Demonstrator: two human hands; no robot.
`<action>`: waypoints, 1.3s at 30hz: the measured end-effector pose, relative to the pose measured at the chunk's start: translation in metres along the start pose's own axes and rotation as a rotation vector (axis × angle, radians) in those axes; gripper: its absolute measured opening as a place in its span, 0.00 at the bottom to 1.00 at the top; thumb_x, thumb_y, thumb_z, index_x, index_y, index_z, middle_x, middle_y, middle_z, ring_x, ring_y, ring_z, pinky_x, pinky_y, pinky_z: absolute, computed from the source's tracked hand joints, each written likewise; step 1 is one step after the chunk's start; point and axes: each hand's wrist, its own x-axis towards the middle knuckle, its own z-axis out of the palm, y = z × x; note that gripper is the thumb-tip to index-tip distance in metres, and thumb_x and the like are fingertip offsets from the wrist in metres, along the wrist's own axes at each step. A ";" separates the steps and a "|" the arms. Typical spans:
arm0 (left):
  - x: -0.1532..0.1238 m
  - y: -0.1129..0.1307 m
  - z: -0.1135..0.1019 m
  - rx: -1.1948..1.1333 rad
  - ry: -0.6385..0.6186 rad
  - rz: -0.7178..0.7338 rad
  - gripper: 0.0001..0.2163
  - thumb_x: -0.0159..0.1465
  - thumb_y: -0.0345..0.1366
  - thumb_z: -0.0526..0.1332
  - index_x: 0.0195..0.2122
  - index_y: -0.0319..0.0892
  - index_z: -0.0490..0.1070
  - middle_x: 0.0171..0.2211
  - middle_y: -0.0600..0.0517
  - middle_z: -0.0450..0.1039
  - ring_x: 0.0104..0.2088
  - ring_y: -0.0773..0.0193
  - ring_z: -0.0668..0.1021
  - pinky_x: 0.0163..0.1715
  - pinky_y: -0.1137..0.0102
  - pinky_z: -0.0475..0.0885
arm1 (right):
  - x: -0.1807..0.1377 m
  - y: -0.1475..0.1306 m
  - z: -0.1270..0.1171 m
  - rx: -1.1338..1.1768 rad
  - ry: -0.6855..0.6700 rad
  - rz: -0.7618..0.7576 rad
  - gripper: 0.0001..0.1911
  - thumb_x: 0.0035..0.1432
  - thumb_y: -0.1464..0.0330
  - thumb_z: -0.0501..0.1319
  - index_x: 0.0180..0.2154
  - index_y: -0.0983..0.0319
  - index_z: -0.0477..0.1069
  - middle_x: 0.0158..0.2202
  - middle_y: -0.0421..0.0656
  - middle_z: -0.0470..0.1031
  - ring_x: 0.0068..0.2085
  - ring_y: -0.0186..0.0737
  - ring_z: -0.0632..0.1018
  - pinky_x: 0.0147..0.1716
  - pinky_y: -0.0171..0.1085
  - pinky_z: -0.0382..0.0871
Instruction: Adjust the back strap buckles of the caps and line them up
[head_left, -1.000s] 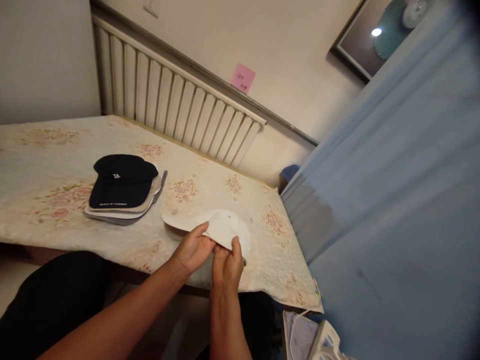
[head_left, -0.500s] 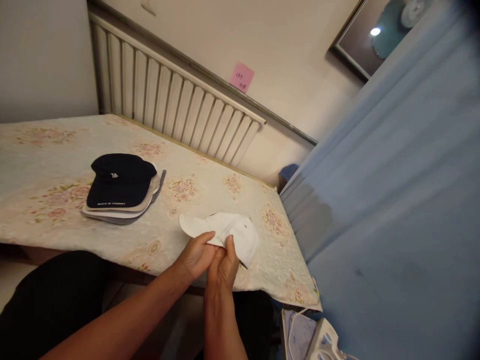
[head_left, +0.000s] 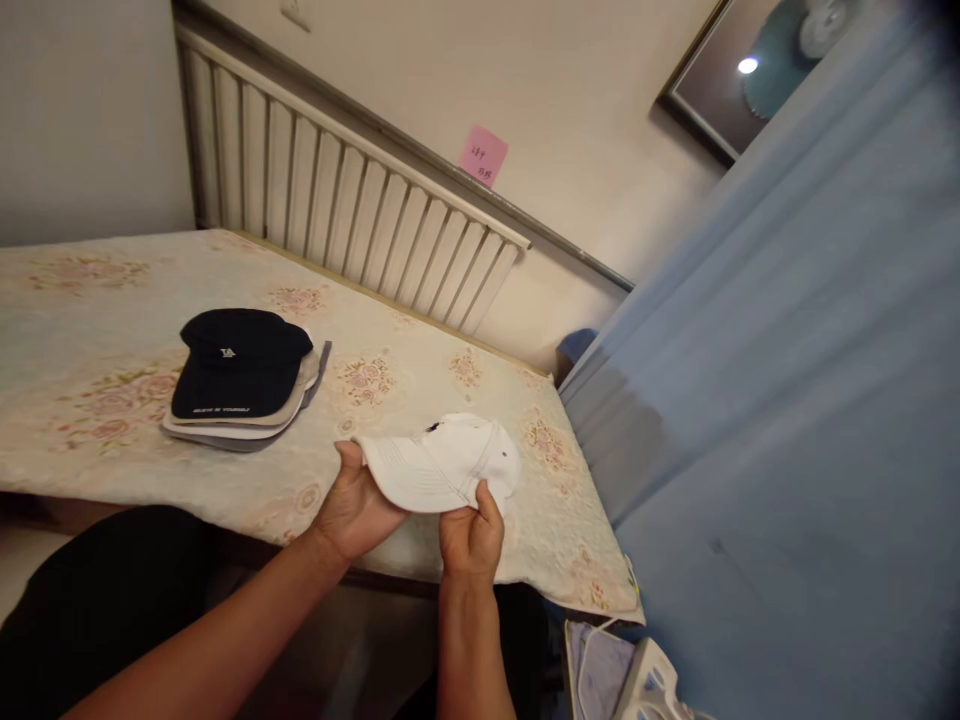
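Now two hands, left hand (head_left: 352, 505) and right hand (head_left: 470, 535), hold one white cap (head_left: 435, 465).

We saw dim, warm indoor light, a ceiling lamp (head_left: 747, 65) glaring in the framed picture (head_left: 757, 70), wide-angle bending at edges, blurred dark top-right corner.

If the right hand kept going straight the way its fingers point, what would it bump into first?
The right hand already grips the brim of the white cap, so it would push into that cap first. Beyond it lies the flowered tablecloth, then probably the radiator, though depth is hard to judge.
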 end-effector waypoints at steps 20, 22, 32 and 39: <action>0.000 -0.004 0.002 0.015 0.454 -0.199 0.30 0.65 0.48 0.52 0.61 0.29 0.59 0.45 0.37 0.77 0.48 0.45 0.77 0.54 0.53 0.65 | -0.004 -0.009 -0.005 -0.010 0.079 0.260 0.21 0.57 0.56 0.56 0.43 0.64 0.76 0.42 0.47 0.81 0.51 0.46 0.77 0.58 0.51 0.62; 0.001 -0.006 0.007 0.042 0.486 -0.174 0.28 0.65 0.46 0.53 0.59 0.29 0.61 0.43 0.38 0.78 0.45 0.45 0.79 0.53 0.54 0.67 | -0.009 -0.008 0.003 -0.016 0.056 0.245 0.23 0.57 0.54 0.55 0.44 0.63 0.75 0.44 0.47 0.80 0.51 0.47 0.77 0.57 0.52 0.63; -0.003 -0.002 0.024 0.087 0.652 -0.260 0.24 0.64 0.43 0.53 0.54 0.30 0.69 0.34 0.40 0.80 0.40 0.45 0.81 0.47 0.53 0.71 | -0.008 -0.016 -0.003 -0.095 -0.039 0.415 0.26 0.56 0.55 0.54 0.48 0.66 0.73 0.47 0.49 0.78 0.51 0.48 0.77 0.56 0.52 0.64; -0.013 -0.004 0.027 0.099 0.491 -0.417 0.24 0.61 0.42 0.57 0.53 0.29 0.70 0.36 0.38 0.80 0.43 0.43 0.80 0.47 0.53 0.71 | -0.003 -0.017 -0.018 -0.226 -0.068 0.347 0.24 0.57 0.57 0.55 0.49 0.66 0.73 0.49 0.49 0.77 0.52 0.45 0.76 0.55 0.48 0.65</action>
